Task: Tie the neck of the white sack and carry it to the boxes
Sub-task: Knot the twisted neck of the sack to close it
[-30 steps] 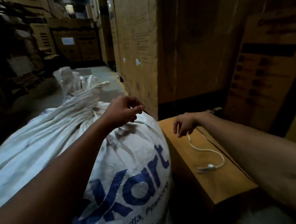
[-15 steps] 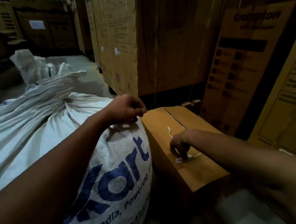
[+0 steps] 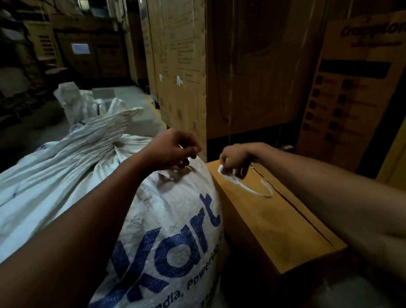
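A big white sack (image 3: 176, 243) with blue lettering lies in front of me, its gathered neck (image 3: 105, 133) pointing away to the left. My left hand (image 3: 174, 149) rests on the sack's top with fingers curled, pinching the fabric. My right hand (image 3: 234, 159) hovers just above a low brown box (image 3: 278, 226) to the right of the sack. It pinches one end of a white plastic tie (image 3: 247, 186), which trails off across the box top.
Tall cardboard boxes (image 3: 180, 56) stand in a wall straight ahead and to the right. A printed carton (image 3: 364, 83) leans at the right. Another white sack (image 3: 75, 104) sits farther down the aisle floor (image 3: 127, 99). Dark stacked boxes (image 3: 45, 45) line the left.
My right hand took hold of the white tie on the box top and has lifted its end up toward the sack. My left hand stayed on the sack.
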